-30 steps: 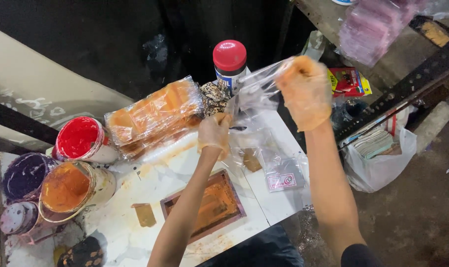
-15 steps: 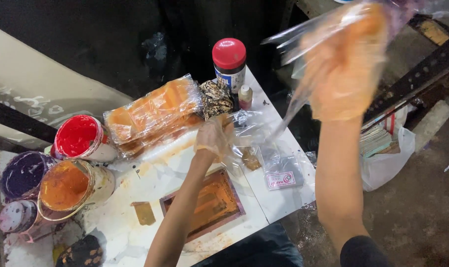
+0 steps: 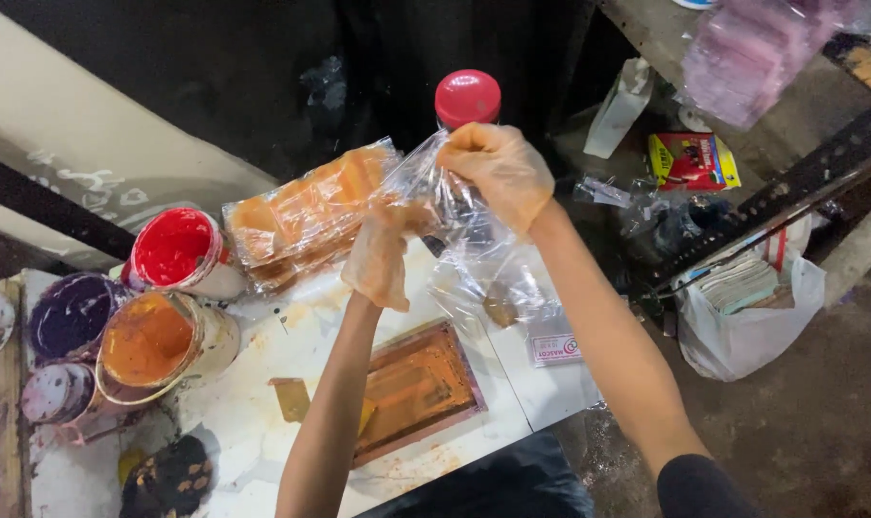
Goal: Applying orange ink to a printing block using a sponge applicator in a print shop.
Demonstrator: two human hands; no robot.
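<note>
Both my hands wear thin plastic gloves. My right hand (image 3: 501, 171) grips the top edge of a clear plastic bag (image 3: 474, 251) above the white table (image 3: 262, 403). My left hand (image 3: 382, 251) pinches the same bag at its left side, just in front of a stack of orange-stained sheets in plastic wrap (image 3: 306, 213). The bag hangs down over the table between the two hands. A small orange printing frame (image 3: 414, 388) lies on the table below my left forearm.
Open pots of red (image 3: 178, 249), orange (image 3: 147, 341) and purple paint (image 3: 71, 315) stand at the left. A red-capped bottle (image 3: 467, 98) stands behind my right hand. A white bag with papers (image 3: 747, 312) and a small red-and-yellow box (image 3: 690, 161) sit at the right.
My right hand had swung high up to the right with the clear bag; it has come back down to the left, and both hands now hold the bag together.
</note>
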